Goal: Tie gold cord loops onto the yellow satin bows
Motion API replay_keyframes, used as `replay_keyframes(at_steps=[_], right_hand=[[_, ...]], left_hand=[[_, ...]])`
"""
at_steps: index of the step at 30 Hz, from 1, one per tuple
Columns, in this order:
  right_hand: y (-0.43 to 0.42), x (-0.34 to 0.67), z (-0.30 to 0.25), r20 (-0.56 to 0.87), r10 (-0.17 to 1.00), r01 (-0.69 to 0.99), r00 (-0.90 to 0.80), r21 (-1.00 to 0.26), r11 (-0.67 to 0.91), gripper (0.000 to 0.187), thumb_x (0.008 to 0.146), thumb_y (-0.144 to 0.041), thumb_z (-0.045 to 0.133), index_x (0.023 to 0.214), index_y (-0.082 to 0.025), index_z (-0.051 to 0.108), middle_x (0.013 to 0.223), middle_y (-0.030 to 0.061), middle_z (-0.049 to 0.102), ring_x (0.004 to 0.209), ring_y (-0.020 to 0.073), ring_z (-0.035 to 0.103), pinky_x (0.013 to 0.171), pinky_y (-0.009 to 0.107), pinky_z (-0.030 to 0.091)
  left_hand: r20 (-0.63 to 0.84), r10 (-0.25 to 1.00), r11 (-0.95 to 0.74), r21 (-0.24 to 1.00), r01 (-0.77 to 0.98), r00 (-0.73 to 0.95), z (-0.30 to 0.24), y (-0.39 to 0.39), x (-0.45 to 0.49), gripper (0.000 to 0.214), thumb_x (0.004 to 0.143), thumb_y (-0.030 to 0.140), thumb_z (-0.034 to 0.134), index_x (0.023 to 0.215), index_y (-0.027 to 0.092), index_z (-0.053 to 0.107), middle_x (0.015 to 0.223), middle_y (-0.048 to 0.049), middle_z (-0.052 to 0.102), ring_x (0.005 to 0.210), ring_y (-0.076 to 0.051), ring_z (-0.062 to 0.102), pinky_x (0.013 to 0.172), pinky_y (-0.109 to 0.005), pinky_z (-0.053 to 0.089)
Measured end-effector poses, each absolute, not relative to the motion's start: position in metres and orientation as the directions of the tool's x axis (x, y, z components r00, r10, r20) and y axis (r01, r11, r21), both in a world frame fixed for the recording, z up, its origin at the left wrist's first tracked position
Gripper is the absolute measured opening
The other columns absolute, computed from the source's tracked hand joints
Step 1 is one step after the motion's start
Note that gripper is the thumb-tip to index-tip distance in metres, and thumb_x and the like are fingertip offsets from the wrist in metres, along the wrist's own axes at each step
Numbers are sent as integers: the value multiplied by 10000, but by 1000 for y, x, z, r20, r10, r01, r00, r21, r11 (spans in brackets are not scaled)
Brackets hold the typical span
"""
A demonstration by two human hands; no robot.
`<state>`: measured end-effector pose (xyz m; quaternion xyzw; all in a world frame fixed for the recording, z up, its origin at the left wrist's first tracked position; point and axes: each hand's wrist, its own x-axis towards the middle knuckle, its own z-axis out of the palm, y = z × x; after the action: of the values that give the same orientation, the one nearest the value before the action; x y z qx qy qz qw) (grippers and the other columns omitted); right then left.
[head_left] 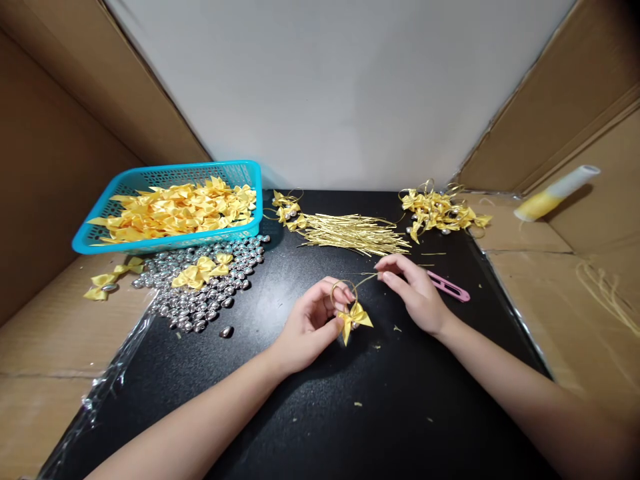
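My left hand pinches a yellow ribbon bow between thumb and fingers, above the middle of the black table. A silvery bead shows at the bow's centre, partly covered by ribbon. From the bow rises a loop of gold cord, whose end runs right to my right hand. There the thumb and fingertips are closed on the cord end. Close behind the right hand lies a pink cutter, partly hidden by that hand. A bundle of gold cords lies just beyond both hands.
A blue basket full of yellow bows stands at the back left. Silver beads spread before it, with a few bows on top. Finished-looking looped bows are heaped at the back right. A yellow-white roll stands near the cardboard wall.
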<state>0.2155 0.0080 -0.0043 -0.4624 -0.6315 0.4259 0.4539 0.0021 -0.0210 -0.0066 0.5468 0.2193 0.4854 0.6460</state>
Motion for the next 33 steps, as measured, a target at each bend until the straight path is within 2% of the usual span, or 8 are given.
replay_keyframes(at_steps=[3,5,10,16,19,26,29,33], right_hand=[[2,211,-3,336,929,405,-155,-836,370,165,876,-289,564,1002,-198,619,1041,69,613,1029,228,535,916,385,384],[-4,207,1,406,893,438,-192,-779,449,160,893,-284,546,1009,-199,616,1070,74,605,1075,229,520,948,394,374],[-22,194,13,336,854,335,-397,-813,476,163,847,-271,601,996,-205,600,945,36,659,918,195,593,847,365,445],[-28,185,9,359,872,313,-332,-831,461,150,773,-106,628,888,-198,602,756,-11,661,689,125,618,681,267,490],[-29,184,7,409,864,282,-294,-827,487,139,773,-90,632,854,-198,601,740,-5,659,647,117,614,626,249,496],[-28,184,6,548,805,246,-230,-767,592,182,766,-32,631,808,-202,582,759,14,654,715,143,642,684,285,519],[-27,184,6,559,798,243,-226,-760,602,185,761,-22,633,794,-198,586,760,15,652,719,140,644,684,282,518],[-27,184,6,540,815,240,-209,-780,578,174,765,-39,630,771,-207,585,736,4,652,708,143,645,675,284,521]], left_hand=[[274,854,-111,927,-358,443,-7,-22,1,99,880,109,600,915,187,550,969,-34,493,839,-113,498,739,-213,464],[290,847,-158,938,-309,446,-7,-23,1,95,888,108,580,902,190,532,937,-26,481,836,-119,485,736,-218,451],[370,821,-363,926,-104,435,-6,-27,-1,149,879,60,544,863,196,483,854,-5,473,783,-120,466,722,-233,423],[484,793,-539,840,56,370,-8,-25,-1,194,832,25,571,823,195,478,800,1,509,754,-125,503,703,-249,424],[477,821,-523,849,78,314,-7,-24,-1,194,810,35,585,807,196,477,816,-6,500,758,-136,514,686,-259,435],[381,859,-446,884,137,342,0,-25,0,166,743,118,641,823,189,514,905,-39,498,761,-153,513,643,-268,460],[367,872,-443,874,201,323,2,-25,-1,70,790,154,642,775,174,576,941,-65,551,837,-173,563,714,-291,482],[370,868,-454,861,228,330,4,-24,-1,76,815,145,631,742,164,643,982,-97,633,922,-203,621,812,-333,498]])
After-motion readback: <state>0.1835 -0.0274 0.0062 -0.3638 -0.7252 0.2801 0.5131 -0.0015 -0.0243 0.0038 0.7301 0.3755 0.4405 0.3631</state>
